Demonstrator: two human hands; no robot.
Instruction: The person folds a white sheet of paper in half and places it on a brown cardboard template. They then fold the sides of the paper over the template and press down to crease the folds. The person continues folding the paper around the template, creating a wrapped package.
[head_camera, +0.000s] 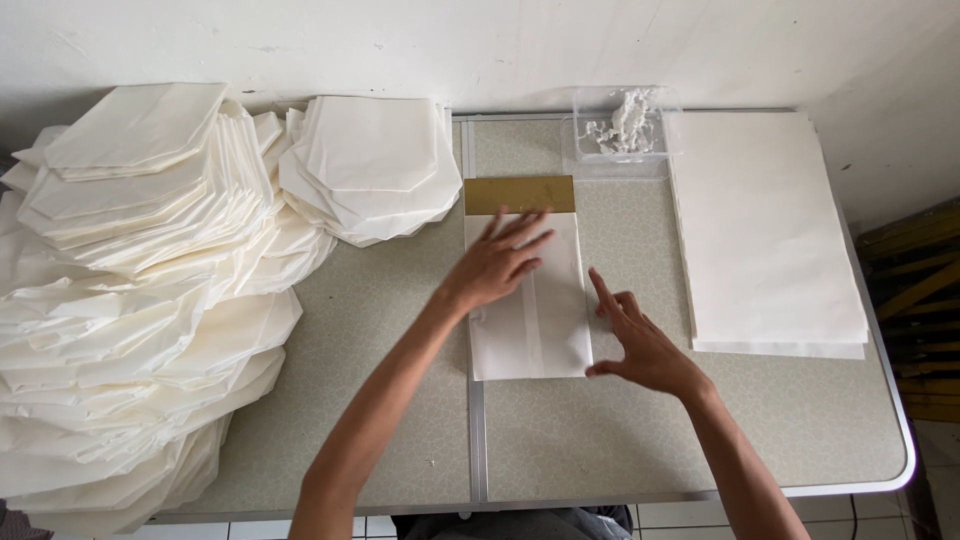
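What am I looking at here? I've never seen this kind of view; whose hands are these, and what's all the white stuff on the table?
There is one picture, from a camera worn on a person's head, looking down. No machine: the hands are the person's own. The left hand lies flat, fingers spread, on a folded white paper sheet in the middle of the table. The right hand is open at that sheet's right edge. Nothing is gripped. A gold strip sits at the sheet's far end. Left are heaps of folded white paper pieces; right, a stack of flat white sheets; behind, a clear plastic tub holding something white.
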